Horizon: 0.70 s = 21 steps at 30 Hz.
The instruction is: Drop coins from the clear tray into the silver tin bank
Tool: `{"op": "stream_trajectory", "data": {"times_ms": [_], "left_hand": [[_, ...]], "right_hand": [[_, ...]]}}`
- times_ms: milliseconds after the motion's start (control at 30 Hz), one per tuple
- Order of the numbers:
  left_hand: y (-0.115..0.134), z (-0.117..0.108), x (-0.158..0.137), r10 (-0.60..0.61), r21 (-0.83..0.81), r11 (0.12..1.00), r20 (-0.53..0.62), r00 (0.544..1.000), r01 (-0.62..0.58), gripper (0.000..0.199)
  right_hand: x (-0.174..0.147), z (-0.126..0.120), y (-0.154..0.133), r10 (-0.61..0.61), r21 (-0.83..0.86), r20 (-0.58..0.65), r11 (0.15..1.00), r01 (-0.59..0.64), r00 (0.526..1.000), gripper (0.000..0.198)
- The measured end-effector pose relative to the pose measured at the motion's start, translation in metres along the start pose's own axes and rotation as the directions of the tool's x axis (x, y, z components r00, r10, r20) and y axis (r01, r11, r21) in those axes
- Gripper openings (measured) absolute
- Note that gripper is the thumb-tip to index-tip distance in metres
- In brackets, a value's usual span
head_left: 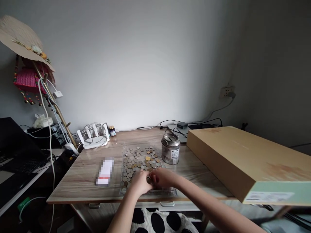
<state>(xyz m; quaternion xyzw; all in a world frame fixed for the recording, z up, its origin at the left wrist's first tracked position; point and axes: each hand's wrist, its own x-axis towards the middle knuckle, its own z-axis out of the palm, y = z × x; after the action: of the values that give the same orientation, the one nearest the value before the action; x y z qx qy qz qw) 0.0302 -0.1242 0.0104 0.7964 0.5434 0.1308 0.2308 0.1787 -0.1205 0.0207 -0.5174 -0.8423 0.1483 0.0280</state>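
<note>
A shallow clear plastic tray (pixel 173 192) lies on the wooden desk with many silver and gold coins (pixel 132 160) spread over its bottom. My left hand (pixel 141 182) is over the tray's near part, its fingers curled in towards my other hand. Meeting it from the right, my right hand (pixel 162 177) has its fingers bent and pinched together. The fingertips of both hands come close to each other just above the coins; whatever is between them is hidden. Behind my right hand stands a metal tin (pixel 170 151) with a wire handle and a dark slot in its lid.
On the right a large cardboard box (pixel 228 152) takes up much of the desk (pixel 77 174). A blurred-out slip (pixel 105 171) lies left of the tray. Further back are a white router (pixel 96 140), a small dark jar (pixel 112 130) and black cables along the wall.
</note>
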Motion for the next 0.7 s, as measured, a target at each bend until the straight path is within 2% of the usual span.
{"op": "stream_trajectory", "data": {"times_ms": [167, 267, 300, 367, 433, 500, 567, 700], "left_hand": [[-0.011, 0.009, 0.006, 0.044, 0.005, 0.999, -0.075, 0.996, -0.043, 0.017], [-0.014, 0.013, 0.005, 0.034, -0.035, 0.999, -0.104, 0.994, -0.038, 0.013], [-0.014, 0.013, 0.005, 0.038, -0.046, 0.998, -0.116, 0.993, -0.044, 0.011], [-0.013, 0.014, 0.004, 0.049, -0.055, 0.997, -0.152, 0.987, -0.058, 0.015], [-0.012, 0.014, 0.003, 0.051, -0.051, 0.997, -0.183, 0.982, -0.061, 0.021], [-0.011, 0.014, 0.002, 0.042, -0.056, 0.997, -0.199, 0.979, -0.054, 0.024], [-0.010, 0.014, 0.001, 0.023, -0.073, 0.997, -0.215, 0.976, -0.039, 0.025], [-0.011, 0.014, 0.001, -0.051, -0.138, 0.990, -0.306, 0.951, 0.009, 0.023]], "right_hand": [[0.000, 0.000, 0.004, 0.020, 0.077, -0.022, 0.997, -0.018, 1.000, 0.013], [-0.002, -0.027, 0.016, 0.011, 0.198, -0.190, 0.980, 0.027, 0.982, 0.014], [-0.003, -0.043, 0.022, 0.037, 0.243, -0.281, 0.970, 0.034, 0.959, 0.013], [-0.005, -0.079, 0.037, 0.162, 0.305, -0.450, 0.952, -0.019, 0.878, 0.017], [-0.005, -0.112, 0.052, 0.339, 0.285, -0.563, 0.936, -0.208, 0.754, 0.020], [-0.001, -0.133, 0.065, 0.465, 0.256, -0.592, 0.883, -0.393, 0.659, 0.018], [0.004, -0.139, 0.072, 0.528, 0.233, -0.570, 0.839, -0.492, 0.630, 0.014], [0.012, -0.129, 0.077, 0.551, 0.191, -0.549, 0.815, -0.547, 0.629, 0.014]]}}
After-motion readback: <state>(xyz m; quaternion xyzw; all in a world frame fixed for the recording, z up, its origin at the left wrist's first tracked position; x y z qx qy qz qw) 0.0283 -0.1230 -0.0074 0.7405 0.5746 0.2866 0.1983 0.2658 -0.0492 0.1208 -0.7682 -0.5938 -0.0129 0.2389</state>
